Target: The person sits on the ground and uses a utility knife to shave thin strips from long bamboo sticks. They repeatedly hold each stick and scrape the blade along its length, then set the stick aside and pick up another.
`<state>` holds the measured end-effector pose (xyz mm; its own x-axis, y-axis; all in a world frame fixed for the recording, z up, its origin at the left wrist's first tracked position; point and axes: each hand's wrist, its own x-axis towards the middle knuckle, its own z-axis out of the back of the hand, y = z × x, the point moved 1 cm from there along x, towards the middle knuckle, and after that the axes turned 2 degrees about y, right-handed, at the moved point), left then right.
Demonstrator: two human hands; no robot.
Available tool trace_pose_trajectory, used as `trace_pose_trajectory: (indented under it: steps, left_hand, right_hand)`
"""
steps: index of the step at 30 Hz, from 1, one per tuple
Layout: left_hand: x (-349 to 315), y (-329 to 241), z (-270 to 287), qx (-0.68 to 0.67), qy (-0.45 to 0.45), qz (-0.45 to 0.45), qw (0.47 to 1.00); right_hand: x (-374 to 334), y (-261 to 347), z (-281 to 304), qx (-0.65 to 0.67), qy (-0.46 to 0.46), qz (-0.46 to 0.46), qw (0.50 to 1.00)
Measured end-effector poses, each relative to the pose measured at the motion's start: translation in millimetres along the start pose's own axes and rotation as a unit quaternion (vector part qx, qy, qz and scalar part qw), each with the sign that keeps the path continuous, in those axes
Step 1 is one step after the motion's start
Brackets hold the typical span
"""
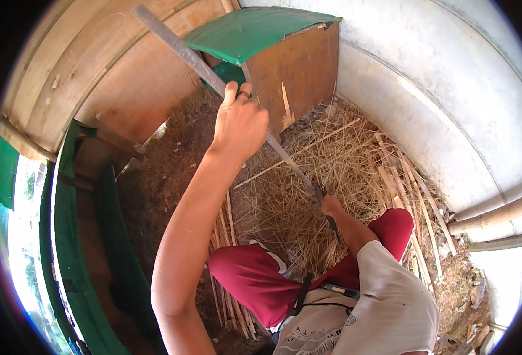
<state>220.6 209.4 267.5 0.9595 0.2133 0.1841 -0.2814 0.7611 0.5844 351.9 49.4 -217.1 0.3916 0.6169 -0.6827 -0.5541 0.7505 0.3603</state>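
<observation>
My left hand (pixel 241 123), raised near the middle, is closed around a long, flat greyish slat (pixel 181 48) that looks like bamboo or wood. The slat slants from the upper left down toward my right hand (pixel 332 206). That hand is closed on a dark, narrow, knife-like tool (pixel 333 225) at the slat's lower end. Part of the tool is hidden by my fingers, and whether it touches the slat is hard to tell. Below both hands lies a heap of thin shavings (pixel 296 219).
A wooden box with a green cover (pixel 261 32) stands ahead. Split sticks (pixel 231 296) lie by my left leg, more sticks (pixel 424 207) to the right. A pale curved wall (pixel 415 100) closes the right side; a green-lined trough (pixel 77 254) runs along the left.
</observation>
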Motion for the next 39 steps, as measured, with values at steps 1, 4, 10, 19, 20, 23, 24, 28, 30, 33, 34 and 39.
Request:
trace_pose_trajectory:
  steps: [1,4,10,19,20,23,24,28,30,33,34,39]
  left_hand:
    - [-7.5,0.4,-0.3,0.006,-0.006,0.005,1.0]
    - [-46.5,6.2,11.7,0.006,-0.008,0.021,1.0]
    - [-122.8,42.0,73.3,-0.012,-0.048,0.088,0.995]
    - [-189.3,71.4,96.4,0.021,-0.039,0.227,0.973]
    - [-188.8,70.9,88.6,0.009,-0.052,0.231,0.971]
    - [-200.4,67.9,85.5,0.008,-0.091,0.262,0.961]
    - [-207.5,67.0,79.5,-0.012,-0.083,0.284,0.955]
    - [-243.7,58.0,44.7,-0.083,-0.088,0.367,0.922]
    - [-265.1,53.6,20.2,-0.114,-0.088,0.394,0.908]
    - [-288.5,40.5,-7.1,-0.163,-0.077,0.434,0.883]
    - [-290.4,35.6,-16.1,-0.181,-0.082,0.445,0.873]
    - [-305.4,14.5,-49.2,-0.298,-0.075,0.464,0.831]
  right_hand:
    - [-2.4,0.3,2.5,0.01,0.0,-0.009,1.0]
    - [-4.8,3.0,12.1,0.033,0.018,-0.01,0.999]
    - [1.5,-0.7,9.8,-0.001,0.002,-0.011,1.0]
    - [-41.4,43.2,32.3,0.032,-0.087,0.102,0.99]
    - [-55.9,43.4,47.1,0.057,-0.112,0.102,0.987]
    - [-96.9,59.4,92.5,-0.088,-0.092,0.133,0.983]
    - [-114.1,64.5,111.7,-0.098,-0.094,0.123,0.983]
    - [-199.6,70.9,173.8,-0.124,-0.148,0.122,0.974]
    - [-229.9,53.7,193.3,-0.112,-0.185,0.09,0.972]
    - [-282.1,7.8,215.0,0.006,-0.317,0.154,0.936]
    - [-299.2,-11.1,222.4,0.023,-0.36,0.161,0.919]
    - [-367.2,-102.3,219.3,0.178,-0.472,0.075,0.86]
